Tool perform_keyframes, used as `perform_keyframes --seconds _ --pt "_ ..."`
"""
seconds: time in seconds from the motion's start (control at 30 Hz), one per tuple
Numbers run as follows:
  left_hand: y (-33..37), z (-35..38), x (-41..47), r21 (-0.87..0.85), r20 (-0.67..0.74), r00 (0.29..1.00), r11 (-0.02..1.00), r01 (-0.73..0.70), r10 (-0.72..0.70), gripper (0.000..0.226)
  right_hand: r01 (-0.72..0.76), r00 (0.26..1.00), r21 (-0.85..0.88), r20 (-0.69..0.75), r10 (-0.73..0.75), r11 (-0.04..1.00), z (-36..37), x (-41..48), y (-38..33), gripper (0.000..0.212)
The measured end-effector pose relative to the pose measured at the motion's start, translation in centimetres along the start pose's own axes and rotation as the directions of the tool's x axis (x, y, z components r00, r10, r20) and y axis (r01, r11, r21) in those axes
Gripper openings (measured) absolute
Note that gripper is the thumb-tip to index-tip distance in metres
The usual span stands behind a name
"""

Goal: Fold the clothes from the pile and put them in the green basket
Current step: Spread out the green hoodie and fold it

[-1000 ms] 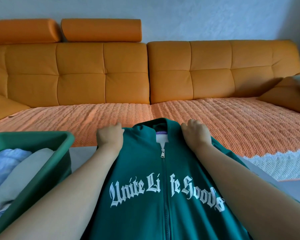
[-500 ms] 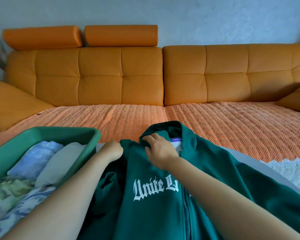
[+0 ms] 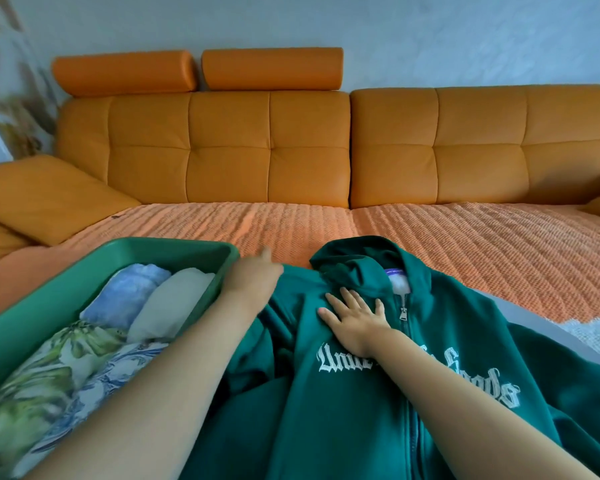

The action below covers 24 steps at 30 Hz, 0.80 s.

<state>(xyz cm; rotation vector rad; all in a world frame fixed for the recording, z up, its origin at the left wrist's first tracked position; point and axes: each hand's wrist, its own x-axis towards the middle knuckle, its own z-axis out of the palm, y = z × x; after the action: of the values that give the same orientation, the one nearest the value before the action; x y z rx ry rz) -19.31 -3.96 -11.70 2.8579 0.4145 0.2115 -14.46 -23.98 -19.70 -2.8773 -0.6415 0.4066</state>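
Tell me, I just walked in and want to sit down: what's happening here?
A person is folding a green hoodie in front of the orange sofa. The right hand presses flat on its chest beside the zipper; the left hand, blurred, is at its shoulder by the green basket. The basket holds folded clothes; the hoodie is not in it yet.

Softly, evenly lit with faint shadows, bowed by the wide lens along the sofa point(image 3: 267, 147), motion-smeared at the left hand point(image 3: 253, 278) before it.
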Motion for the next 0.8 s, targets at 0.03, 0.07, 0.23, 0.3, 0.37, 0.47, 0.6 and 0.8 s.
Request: perform_keyframes --seconds 0.03,0.07,0.23,0.3,0.37,0.47,0.6,0.8 --pt "0.4 -1.3 0.3 0.134 -0.026 1.000 0.991 0.000 0.004 0.054 -0.002 1.000 0.005 -0.009 0.002 1.000 0.0 0.0 0.1 0.070" --pt "0.8 -2.2 0.4 0.288 -0.044 0.999 0.958 -0.015 0.029 0.051 0.000 1.000 0.001 -0.014 0.000 1.000 0.0 -0.1 0.1 0.070" --pt "3.8 -1.4 -1.9 0.690 0.007 0.979 0.707 -0.154 0.205 0.028 -0.004 1.000 -0.113 -0.020 0.002 0.994 -0.1 -0.5 -0.6 0.072" --pt "4.3 0.3 -2.9 0.551 0.069 0.955 0.787 -0.279 0.290 0.026 0.002 0.999 -0.115 -0.044 -0.008 0.993 -0.4 -1.0 -0.7 0.066" --pt "4.2 1.9 -4.2 0.256 0.183 0.931 0.899 -0.355 0.316 0.026 -0.033 0.996 -0.145 -0.082 0.021 0.989 -0.7 -2.1 -0.9 0.059" --pt "4.3 3.8 -6.0 -0.046 0.387 0.902 0.981 -0.190 0.193 0.055 -0.235 0.955 -0.219 -0.232 0.184 0.947 -1.2 -4.5 -0.9 0.048" --pt "3.4 4.8 -7.2 0.264 0.544 0.838 0.957 -0.121 -0.044 0.098 -0.261 0.944 -0.096 -0.236 0.232 0.961 -0.4 -7.5 -0.2 0.053" --pt "6.5 4.0 -8.3 0.533 0.413 0.901 0.837 -0.124 -0.130 0.080 -0.143 0.948 0.164 -0.260 0.183 0.976 0.9 -11.4 2.7 0.061"
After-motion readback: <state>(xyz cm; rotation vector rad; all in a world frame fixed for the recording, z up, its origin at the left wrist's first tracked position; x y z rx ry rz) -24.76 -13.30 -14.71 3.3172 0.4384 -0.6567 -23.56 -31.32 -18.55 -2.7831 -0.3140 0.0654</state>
